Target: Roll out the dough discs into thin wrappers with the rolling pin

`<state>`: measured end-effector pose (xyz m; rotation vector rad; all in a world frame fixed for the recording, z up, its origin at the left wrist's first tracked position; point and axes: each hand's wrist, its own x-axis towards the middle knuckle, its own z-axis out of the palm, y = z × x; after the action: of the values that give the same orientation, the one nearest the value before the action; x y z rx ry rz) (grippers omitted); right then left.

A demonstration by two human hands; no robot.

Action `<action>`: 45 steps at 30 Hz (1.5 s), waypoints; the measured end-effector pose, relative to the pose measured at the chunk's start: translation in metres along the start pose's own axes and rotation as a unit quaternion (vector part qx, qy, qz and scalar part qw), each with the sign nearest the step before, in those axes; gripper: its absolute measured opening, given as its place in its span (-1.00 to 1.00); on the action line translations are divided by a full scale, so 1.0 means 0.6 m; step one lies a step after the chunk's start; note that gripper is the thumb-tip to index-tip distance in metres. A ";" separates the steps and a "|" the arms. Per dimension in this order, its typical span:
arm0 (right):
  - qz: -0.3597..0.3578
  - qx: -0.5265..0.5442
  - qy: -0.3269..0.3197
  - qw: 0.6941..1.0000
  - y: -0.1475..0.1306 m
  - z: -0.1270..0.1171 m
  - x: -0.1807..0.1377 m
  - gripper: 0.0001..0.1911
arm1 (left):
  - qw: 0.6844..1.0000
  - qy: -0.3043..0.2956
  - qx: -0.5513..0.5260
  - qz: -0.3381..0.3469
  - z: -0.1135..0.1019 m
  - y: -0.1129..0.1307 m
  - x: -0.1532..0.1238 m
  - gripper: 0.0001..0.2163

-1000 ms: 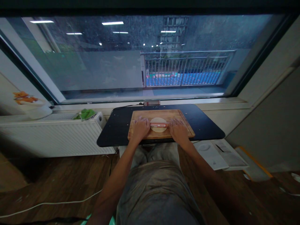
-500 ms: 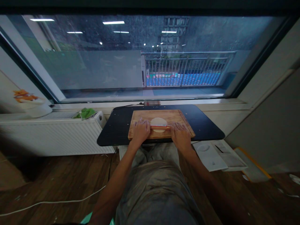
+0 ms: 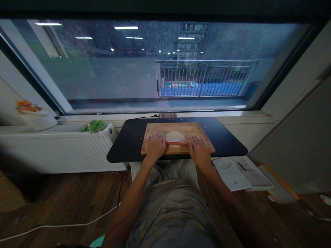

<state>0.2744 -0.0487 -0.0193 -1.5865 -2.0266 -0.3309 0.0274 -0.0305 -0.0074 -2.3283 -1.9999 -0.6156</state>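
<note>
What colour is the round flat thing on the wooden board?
The round flat thing is pale cream, seen best in the head view.

Left grip (image 3: 156,145) and right grip (image 3: 199,148) rest on opposite ends of a rolling pin (image 3: 177,142), which lies across a pale dough round (image 3: 175,135) on a wooden board (image 3: 154,128), atop the dark tabletop (image 3: 128,146)

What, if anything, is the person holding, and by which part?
A rolling stick, at its two ends: the left hand covers one end, the right hand the other. Whether they wrap around it or only press down cannot be told.
</note>
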 end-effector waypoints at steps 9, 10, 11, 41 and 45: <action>-0.056 0.049 -0.061 0.995 0.028 0.006 0.028 -0.53 | 0.996 0.066 -0.057 0.006 0.018 -0.018 0.014 -0.52; -0.061 0.050 -0.059 0.995 0.031 0.008 0.026 -0.54 | 0.995 0.077 -0.066 0.008 0.022 -0.021 0.015 -0.52; -0.062 0.049 -0.054 0.995 0.033 0.011 0.022 -0.55 | 0.993 0.088 -0.076 0.008 0.025 -0.023 0.015 -0.52; 0.032 0.119 0.041 0.992 0.069 0.059 0.074 -0.66 | 0.991 -0.120 -0.055 0.032 -0.018 0.050 0.087 0.07; 0.033 0.126 0.046 0.990 0.068 0.056 0.072 -0.67 | 0.987 -0.119 -0.096 0.044 0.008 0.032 0.129 -0.21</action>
<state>0.2974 0.0151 -0.0287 -1.4508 -1.8595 -0.1148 0.0552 0.0406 0.0160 -2.7048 -1.9952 -0.5731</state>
